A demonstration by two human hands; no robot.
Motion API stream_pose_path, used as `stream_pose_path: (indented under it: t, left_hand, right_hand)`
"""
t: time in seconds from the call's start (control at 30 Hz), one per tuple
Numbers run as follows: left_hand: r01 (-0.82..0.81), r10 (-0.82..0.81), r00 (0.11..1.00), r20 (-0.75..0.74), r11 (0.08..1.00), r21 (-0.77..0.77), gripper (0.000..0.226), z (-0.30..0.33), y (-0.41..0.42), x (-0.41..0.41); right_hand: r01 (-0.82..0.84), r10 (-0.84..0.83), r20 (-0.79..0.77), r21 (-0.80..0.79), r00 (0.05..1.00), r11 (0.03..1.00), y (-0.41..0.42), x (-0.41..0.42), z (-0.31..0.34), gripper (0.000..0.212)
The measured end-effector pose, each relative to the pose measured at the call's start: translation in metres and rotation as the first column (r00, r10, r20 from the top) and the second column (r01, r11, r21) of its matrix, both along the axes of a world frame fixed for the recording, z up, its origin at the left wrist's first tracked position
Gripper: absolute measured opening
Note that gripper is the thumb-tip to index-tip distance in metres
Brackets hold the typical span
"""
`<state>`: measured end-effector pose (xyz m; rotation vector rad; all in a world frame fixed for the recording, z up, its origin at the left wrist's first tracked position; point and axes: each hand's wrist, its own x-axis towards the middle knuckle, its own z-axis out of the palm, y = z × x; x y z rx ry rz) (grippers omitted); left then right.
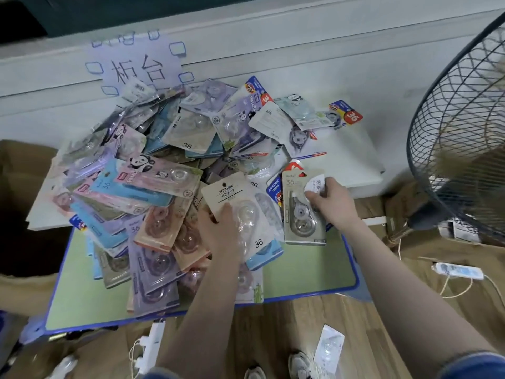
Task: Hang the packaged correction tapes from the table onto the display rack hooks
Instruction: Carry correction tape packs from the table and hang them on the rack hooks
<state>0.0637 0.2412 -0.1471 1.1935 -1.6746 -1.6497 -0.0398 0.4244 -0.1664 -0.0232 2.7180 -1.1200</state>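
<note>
Left hand (218,228) gripping beige pack (235,209) by its left edge, above the pile (142,170) on table (300,272). Right hand (332,203) pinching grey pack (302,212) at its upper right.

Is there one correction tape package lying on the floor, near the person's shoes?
Yes, one clear package lies on the wooden floor beside the shoes.

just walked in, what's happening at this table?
A person is picking through a big pile of packaged correction tapes on a small green table. The left hand holds a beige pack marked 36; the right hand grips a grey pack beside it. No display rack is in view, so nothing is being hung yet. One pack lies on the floor near the person's shoes. A standing fan is at right.
</note>
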Motion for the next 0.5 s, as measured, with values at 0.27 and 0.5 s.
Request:
stream_pose_path:
  t: [0.27, 0.5]
  left_hand:
    - [-0.046, 0.070, 0.986, -0.152, 0.987, 0.155, 0.022, -0.007, 0.031, -0.012]
    - [0.242, -0.249, 0.968, 0.007, 0.946, 0.216, 0.027, -0.001, 0.031, -0.012]
  right_hand:
    - [0.118, -0.107, 0.090, -0.128, 0.990, 0.985, -0.008, 0.018, -0.009, 0.045]
    - [0.179, -0.144, 0.134, -0.300, 0.981, 0.937, -0.001, 0.028, -0.008, 0.031]
